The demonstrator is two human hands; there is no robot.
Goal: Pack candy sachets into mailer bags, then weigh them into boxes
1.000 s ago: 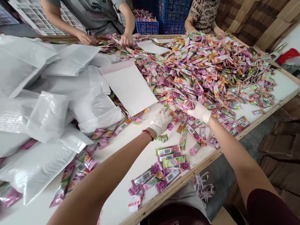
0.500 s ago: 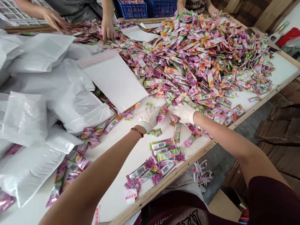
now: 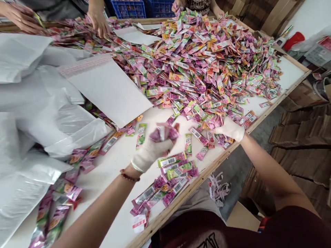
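Both gloved hands closed on sachets, left hand point(image 3: 152, 150) raised, right hand point(image 3: 229, 128) at pile point(image 3: 201, 65)

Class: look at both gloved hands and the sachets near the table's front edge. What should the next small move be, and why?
Probably lower the left hand and lay its pink sachets on the sorted row just below. That hand is raised and full, while the right hand already grips more at the edge of the big pile.
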